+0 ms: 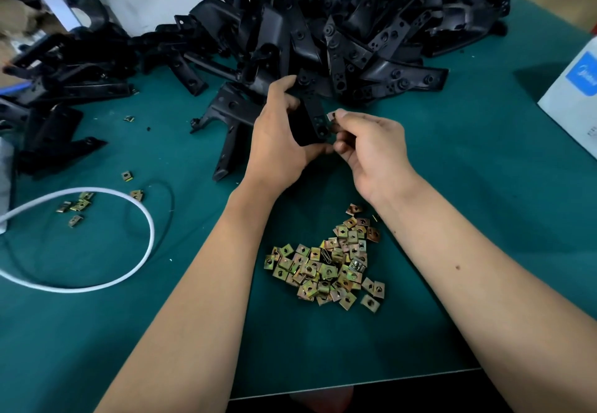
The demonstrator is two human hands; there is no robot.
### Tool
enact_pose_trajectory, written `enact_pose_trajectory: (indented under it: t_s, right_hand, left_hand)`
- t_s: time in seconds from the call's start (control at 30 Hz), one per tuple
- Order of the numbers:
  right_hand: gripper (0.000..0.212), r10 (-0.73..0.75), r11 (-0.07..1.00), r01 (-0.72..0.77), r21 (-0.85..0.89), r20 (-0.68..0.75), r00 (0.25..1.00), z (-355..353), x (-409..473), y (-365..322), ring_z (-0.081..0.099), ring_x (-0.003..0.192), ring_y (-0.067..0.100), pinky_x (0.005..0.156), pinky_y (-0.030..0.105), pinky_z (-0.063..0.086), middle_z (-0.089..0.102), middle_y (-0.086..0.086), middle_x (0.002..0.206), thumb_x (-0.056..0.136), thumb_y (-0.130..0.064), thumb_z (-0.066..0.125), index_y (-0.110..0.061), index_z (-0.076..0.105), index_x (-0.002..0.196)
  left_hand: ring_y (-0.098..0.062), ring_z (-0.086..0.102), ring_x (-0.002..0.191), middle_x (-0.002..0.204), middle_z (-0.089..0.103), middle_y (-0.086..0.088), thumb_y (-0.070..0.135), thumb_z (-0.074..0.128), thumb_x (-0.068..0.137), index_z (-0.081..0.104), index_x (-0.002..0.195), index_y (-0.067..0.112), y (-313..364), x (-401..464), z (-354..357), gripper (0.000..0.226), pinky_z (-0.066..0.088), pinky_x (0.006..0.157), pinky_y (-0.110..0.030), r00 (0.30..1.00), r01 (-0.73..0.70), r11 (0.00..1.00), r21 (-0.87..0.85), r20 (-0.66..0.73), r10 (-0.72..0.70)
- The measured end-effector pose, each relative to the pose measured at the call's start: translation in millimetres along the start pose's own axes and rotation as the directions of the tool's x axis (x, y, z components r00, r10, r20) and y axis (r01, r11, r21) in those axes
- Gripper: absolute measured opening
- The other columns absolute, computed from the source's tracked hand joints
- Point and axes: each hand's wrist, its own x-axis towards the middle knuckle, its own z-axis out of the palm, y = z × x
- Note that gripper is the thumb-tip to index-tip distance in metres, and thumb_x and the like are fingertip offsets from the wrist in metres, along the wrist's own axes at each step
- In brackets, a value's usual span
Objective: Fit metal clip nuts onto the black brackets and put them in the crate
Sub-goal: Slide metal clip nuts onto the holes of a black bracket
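Loose clip nuts (pixel 326 270) sit nearest, a brass-coloured heap on the green mat (pixel 484 219) between the two forearms, below and behind both sets of fingers. No crate in view; cannot tell where finished parts go.

Left hand (pixel 277 141) is wrapped around one black bracket (pixel 311 122), thumb on the near side, fingers curled over the far side. The bracket's long axis runs roughly up-down in the view, tilted a little, with its holed face turned toward the right hand. Right hand (pixel 368 141) pinches a single clip nut (pixel 331 117) between thumb and forefinger, the rest of the fingers loosely curled. That nut sits just right of the bracket's upper edge, near or touching; cannot tell which, and not visibly slid on.

Key relation: nut lies to the right of the bracket's edge, so the push would go leftward onto that edge, in line with a hole. Right hand is the one to move; left only steadies. Judged step: seating a clip, task early given the supply.

Beyond the fingertips, a big pile of brackets (pixel 355 25) fills the back of the table, more spilling left (pixel 64 89). Stray nuts (pixel 77 206) lie well left of the left hand, inside a loop of white cable (pixel 142 219). White box (pixel 571 89) stands far right of the right hand; contents hidden.
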Motion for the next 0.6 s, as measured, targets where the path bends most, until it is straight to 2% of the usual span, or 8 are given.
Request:
enact_pose_trajectory:
  t_s: [0.13,0.33,0.6]
  right_hand:
    - [0.016,-0.022,0.997,0.022,-0.071,0.000,1.000,-0.5,-0.5,2.1,0.055,0.050,0.009,0.052,0.021,0.050,0.062,0.007,0.070,0.091,-0.002,0.073,-0.005,0.076,0.076]
    - [0.014,-0.023,0.994,0.023,-0.111,0.003,1.000,-0.3,-0.5,1.6,0.055,0.051,0.009,0.051,0.021,0.050,0.062,0.009,0.072,0.090,-0.002,0.074,-0.005,0.076,0.076]
    - [0.016,-0.024,0.976,0.040,-0.213,0.076,0.997,-3.5,0.7,-1.2,0.057,0.058,0.010,0.051,0.022,0.048,0.070,0.005,0.071,0.088,0.000,0.076,-0.007,0.077,0.073]
  left_hand:
    - [-0.009,0.054,0.106,0.114,0.058,0.001,0.023,0.094,0.067,0.035,0.150,0.018,-0.9,0.4,0.3,0.102,0.034,0.086,0.000,1.000,-0.010,1.000,0.010,-0.004,0.010]
    - [-0.012,0.056,0.103,0.112,0.058,0.001,0.021,0.094,0.067,0.036,0.148,0.016,-0.3,0.4,-0.6,0.100,0.035,0.084,-0.003,1.000,-0.019,0.999,0.026,-0.011,0.019]
    - [-0.017,0.057,0.109,0.115,0.057,0.001,0.025,0.095,0.066,0.037,0.148,0.015,5.9,-2.3,-2.7,0.101,0.045,0.092,-0.026,1.000,-0.012,0.997,0.070,-0.002,0.012]
